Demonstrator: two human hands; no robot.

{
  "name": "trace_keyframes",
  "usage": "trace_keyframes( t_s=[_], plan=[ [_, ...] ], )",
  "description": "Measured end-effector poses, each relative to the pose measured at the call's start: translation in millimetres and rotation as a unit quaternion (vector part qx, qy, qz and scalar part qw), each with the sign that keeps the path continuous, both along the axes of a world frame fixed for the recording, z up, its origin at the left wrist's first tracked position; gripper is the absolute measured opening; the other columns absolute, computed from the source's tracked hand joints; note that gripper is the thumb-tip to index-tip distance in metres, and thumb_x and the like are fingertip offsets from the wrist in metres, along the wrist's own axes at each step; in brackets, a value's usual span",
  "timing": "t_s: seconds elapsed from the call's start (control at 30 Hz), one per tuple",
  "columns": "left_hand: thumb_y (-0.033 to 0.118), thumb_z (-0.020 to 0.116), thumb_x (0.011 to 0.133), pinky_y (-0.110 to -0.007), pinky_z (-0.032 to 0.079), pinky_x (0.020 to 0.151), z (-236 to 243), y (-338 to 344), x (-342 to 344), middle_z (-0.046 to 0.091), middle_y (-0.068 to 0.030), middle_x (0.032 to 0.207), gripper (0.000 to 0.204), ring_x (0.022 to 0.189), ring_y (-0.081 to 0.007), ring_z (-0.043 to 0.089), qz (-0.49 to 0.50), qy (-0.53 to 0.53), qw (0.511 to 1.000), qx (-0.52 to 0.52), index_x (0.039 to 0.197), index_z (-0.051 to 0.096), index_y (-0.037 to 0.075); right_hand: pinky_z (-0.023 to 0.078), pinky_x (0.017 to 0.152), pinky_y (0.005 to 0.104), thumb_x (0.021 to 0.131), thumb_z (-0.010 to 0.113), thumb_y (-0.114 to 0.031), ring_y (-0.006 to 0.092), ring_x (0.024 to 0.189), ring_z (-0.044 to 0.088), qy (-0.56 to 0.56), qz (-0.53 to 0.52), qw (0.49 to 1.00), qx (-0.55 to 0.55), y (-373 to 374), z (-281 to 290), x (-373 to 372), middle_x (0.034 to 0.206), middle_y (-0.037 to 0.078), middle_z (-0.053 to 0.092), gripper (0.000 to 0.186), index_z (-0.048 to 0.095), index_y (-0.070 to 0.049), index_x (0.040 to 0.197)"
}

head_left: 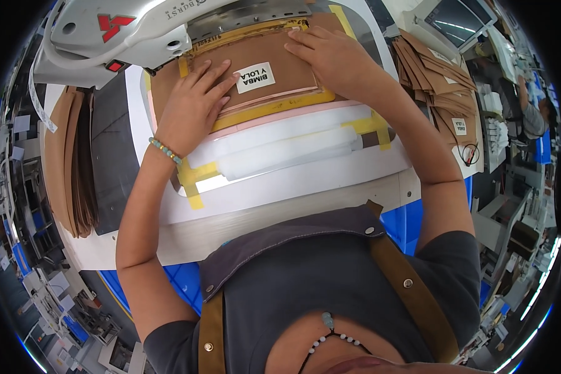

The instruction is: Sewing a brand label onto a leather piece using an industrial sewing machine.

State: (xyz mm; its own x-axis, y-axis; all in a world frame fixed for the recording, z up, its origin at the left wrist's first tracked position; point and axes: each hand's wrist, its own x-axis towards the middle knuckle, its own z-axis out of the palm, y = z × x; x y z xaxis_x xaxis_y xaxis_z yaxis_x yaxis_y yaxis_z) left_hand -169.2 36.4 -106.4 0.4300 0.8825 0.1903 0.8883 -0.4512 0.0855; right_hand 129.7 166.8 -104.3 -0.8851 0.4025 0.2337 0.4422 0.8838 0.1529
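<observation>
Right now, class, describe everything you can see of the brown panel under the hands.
The brown panel looks flat, roughly rectangular and leather- or card-like, with a white label bearing dark, upside-down print. It lies within a yellow frame, near the pale machine. The left hand covers its left part; the right hand covers its upper right.
</observation>
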Motion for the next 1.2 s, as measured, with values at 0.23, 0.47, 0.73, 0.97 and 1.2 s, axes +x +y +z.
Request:
trace_keyframes(
  t_s=[0.23, 0.47, 0.73, 0.97, 1.2],
  plan=[
    [0.015, 0.063, 0.098, -0.045, 0.043, 0.111, 4, 2, -3, 0.052, -0.0059, 0.155, 0.043, 0.141, -0.0354, 0.048, 0.006, -0.007, 1.000, -0.013, 0.141, 0.062, 0.014, 0.052, 0.090, 0.0357, 0.082, 0.072, -0.006, 0.0229, 0.121, 0.060, 0.027, -0.006, 0.999, 0.028, 1, -2, -13, 0.129, 0.008, 0.066, 0.032, 0.068, -0.007, 0.114],
    [0.019, 0.065, 0.097, -0.045, 0.045, 0.109, -4, 4, -3, 0.053, -0.0074, 0.154, 0.046, 0.138, -0.0357, 0.050, 0.011, 0.022, 0.999, 0.027, 0.143, 0.060, 0.014, 0.049, 0.097, 0.0353, 0.087, 0.066, -0.005, 0.0233, 0.118, 0.060, -0.027, -0.019, 0.999, 0.010, -6, 7, -21, 0.132, 0.007, 0.065, 0.045, 0.063, -0.006, 0.132],
    [0.022, 0.065, 0.097, -0.045, 0.046, 0.108, -5, 8, 0, 0.055, -0.0062, 0.152, 0.047, 0.131, -0.0328, 0.054, 0.010, 0.058, 0.998, 0.033, 0.143, 0.059, 0.013, 0.052, 0.098, 0.0352, 0.085, 0.067, -0.004, 0.0222, 0.115, 0.060, -0.023, -0.032, 0.999, 0.004, -3, 9, -19, 0.129, 0.002, 0.067, 0.045, 0.066, -0.008, 0.130],
    [0.024, 0.066, 0.096, -0.042, 0.047, 0.107, -7, 9, 0, 0.055, -0.0059, 0.150, 0.046, 0.130, -0.0313, 0.053, 0.027, 0.059, 0.997, 0.044, 0.140, 0.060, 0.011, 0.055, 0.092, 0.0358, 0.086, 0.065, -0.003, 0.0229, 0.111, 0.062, -0.012, -0.015, 1.000, -0.014, 4, 11, -23, 0.125, 0.002, 0.069, 0.041, 0.067, -0.009, 0.127],
    [0.027, 0.067, 0.096, -0.041, 0.047, 0.108, -7, 8, 10, 0.059, -0.0072, 0.144, 0.042, 0.130, -0.0314, 0.053, 0.045, 0.050, 0.997, 0.048, 0.135, 0.064, 0.009, 0.055, 0.090, 0.0362, 0.085, 0.065, -0.005, 0.0236, 0.109, 0.063, 0.017, 0.016, 1.000, -0.014, 7, 7, -18, 0.121, 0.004, 0.069, 0.036, 0.068, -0.006, 0.121]
  ],
)
